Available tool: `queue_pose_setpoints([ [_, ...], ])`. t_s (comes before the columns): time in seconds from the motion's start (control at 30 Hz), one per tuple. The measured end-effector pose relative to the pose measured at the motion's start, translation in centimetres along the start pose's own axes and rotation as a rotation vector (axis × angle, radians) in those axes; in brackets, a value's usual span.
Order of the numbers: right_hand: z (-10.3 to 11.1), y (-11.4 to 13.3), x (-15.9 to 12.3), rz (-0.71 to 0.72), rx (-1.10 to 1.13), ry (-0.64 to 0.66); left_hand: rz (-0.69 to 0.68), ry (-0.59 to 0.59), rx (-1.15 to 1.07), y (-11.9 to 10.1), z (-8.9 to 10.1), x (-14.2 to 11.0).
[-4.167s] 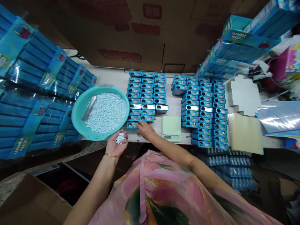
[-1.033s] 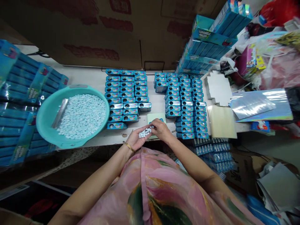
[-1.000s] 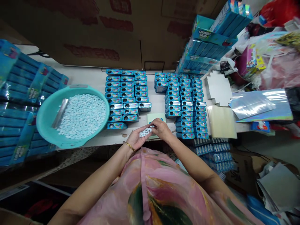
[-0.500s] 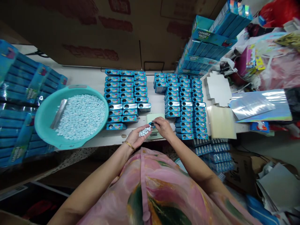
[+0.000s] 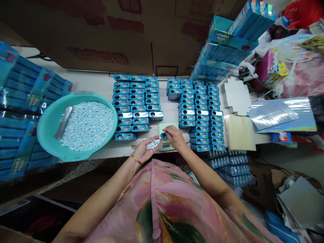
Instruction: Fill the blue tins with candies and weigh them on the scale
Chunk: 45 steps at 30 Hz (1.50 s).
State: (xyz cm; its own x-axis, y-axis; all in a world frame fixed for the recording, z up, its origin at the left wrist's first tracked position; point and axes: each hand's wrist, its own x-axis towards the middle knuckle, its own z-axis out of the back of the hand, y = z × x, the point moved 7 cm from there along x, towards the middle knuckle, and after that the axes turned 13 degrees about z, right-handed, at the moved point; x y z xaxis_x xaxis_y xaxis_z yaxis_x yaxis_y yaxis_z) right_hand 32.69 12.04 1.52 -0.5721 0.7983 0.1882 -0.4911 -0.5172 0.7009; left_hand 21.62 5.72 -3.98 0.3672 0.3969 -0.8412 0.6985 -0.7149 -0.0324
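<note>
Low in front of me, my left hand point(image 5: 144, 152) is cupped palm up, with a small heap of pale blue candies point(image 5: 153, 144) in it. A small blue candy box point(image 5: 163, 136) with a dark round opening stands on a pale scale point(image 5: 165, 146), right beside the left fingertips. Over that box my right hand point(image 5: 175, 136) has its fingers pinched together at the opening; whatever is between them is hidden. To the left, a turquoise basin point(image 5: 42, 135) holds many loose candies point(image 5: 87, 126) and a metal scoop point(image 5: 63, 123).
Rows of blue boxes point(image 5: 138, 96) stand left of the scale, and more rows point(image 5: 201, 114) stand to its right. Packed display cartons point(image 5: 219, 50) are piled at the back right. White card pieces point(image 5: 236, 94) and cream sheets point(image 5: 240, 133) lie at right. A large cardboard box point(image 5: 101, 37) blocks the back.
My left hand has drawn slightly left and down with the candies, uncovering more of the small box. The right fingers have shifted slightly up and left at its opening.
</note>
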Motion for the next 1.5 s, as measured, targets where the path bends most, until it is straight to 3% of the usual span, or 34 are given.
queue_pose_setpoints([
  [0.17, -2.3, 4.2, -1.3, 0.124, -0.034, 0.247, 0.03, 0.021, 0.046, 0.7, 1.1, -1.0],
  [0.37, -6.3, 7.8, -3.1, 0.23, -0.268, 0.477, 0.13, -0.133, 0.034, 2.6, 5.6, -2.3],
  [0.53, -7.3, 9.1, -2.8, 0.339, -0.307, 0.5, 0.124, -0.138, 0.019, 2.7, 7.1, -2.8],
  [0.83, -7.6, 9.7, -2.5, 0.398, -0.342, 0.483, 0.095, -0.173, 0.016, 2.0, 7.5, -2.9],
  [1.07, -6.0, 7.9, -2.5, 0.364, -0.259, 0.459, 0.193, -0.119, 0.024, 2.6, 5.0, -2.2],
  [1.27, -1.8, 3.0, -1.7, 0.16, -0.207, 0.211, 0.139, -0.03, 0.074, 1.7, 2.1, -1.3],
  [1.5, -1.0, -1.0, -1.0, -0.007, -0.143, 0.174, 0.094, -0.051, 0.034, 1.0, 2.7, -1.3],
])
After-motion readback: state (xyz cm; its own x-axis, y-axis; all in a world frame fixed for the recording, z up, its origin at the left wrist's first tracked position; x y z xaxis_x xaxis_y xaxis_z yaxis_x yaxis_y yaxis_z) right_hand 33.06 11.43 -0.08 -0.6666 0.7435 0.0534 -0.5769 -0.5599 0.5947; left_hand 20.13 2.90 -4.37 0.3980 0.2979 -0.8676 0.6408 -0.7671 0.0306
